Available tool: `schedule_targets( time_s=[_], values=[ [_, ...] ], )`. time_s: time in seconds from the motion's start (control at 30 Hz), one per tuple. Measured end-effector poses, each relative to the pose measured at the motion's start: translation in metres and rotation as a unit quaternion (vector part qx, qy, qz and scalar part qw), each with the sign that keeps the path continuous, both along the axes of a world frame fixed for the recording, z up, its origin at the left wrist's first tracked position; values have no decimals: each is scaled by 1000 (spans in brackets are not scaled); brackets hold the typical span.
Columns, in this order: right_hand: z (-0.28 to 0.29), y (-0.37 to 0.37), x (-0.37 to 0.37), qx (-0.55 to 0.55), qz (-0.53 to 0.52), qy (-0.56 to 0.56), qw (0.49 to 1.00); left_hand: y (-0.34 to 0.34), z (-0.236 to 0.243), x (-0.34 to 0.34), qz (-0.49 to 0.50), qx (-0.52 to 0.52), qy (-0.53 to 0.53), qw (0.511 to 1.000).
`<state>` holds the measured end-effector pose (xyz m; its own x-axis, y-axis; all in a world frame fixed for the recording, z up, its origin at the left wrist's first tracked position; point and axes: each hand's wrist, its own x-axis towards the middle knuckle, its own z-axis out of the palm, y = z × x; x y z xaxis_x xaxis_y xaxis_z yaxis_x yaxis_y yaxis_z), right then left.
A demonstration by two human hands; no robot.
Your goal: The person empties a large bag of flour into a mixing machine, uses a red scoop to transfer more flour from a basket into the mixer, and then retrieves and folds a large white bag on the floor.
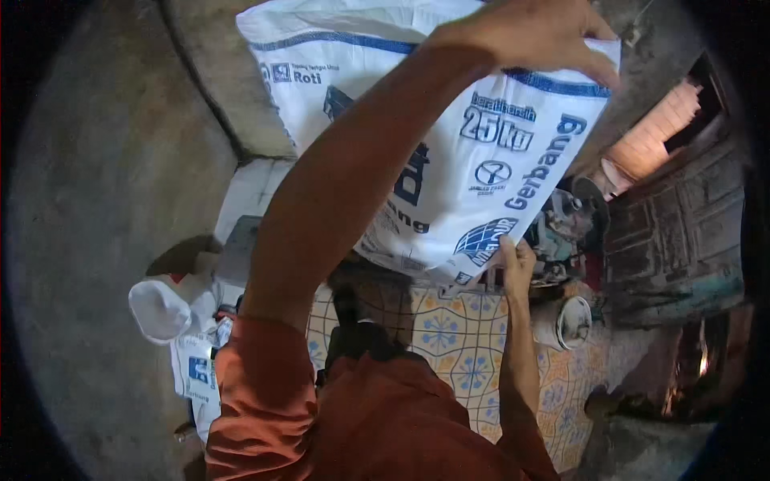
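A large white woven sack point(417, 240) with dark blue print and a blue band along its mouth is held up in front of me. Its mouth is at the top and gapes a little on the left side. My left hand point(537, 36) reaches across to the top right, its fingers bent over the mouth's edge near the right corner. Lower down, my right hand point(518, 258) pinches the sack's right edge near the bottom corner, thumb on the printed side. My left forearm covers the middle of the sack.
A white tub point(159, 311) and another printed white sack point(192, 365) are at the left by the concrete wall point(88, 200). A white bucket point(563, 323) stands right on the patterned tile floor point(473, 373). Beyond are cluttered objects point(565, 212) and a worn wooden panel point(674, 232).
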<state>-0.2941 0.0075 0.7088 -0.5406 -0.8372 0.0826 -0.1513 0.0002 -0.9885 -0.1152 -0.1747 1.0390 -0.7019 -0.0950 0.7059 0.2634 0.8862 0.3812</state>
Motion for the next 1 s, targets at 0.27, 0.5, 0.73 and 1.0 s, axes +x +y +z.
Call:
schedule_targets(
  time_s=[0.27, 0.5, 0.73, 1.0],
  values=[
    [75, -19, 50, -161, -63, 132, 976, -18, -78, 105, 346, -153, 416, 827],
    [138, -30, 53, -190, -29, 79, 978, 74, -425, 126, 376, 542, 425, 620],
    [137, -66, 52, -147, 10, 95, 985, 88, -590, 92, 147, 841, 338, 396],
    [79, -38, -112, 73, -10, 483, 873, 70, -457, 167, 385, 686, 187, 589]
  ],
)
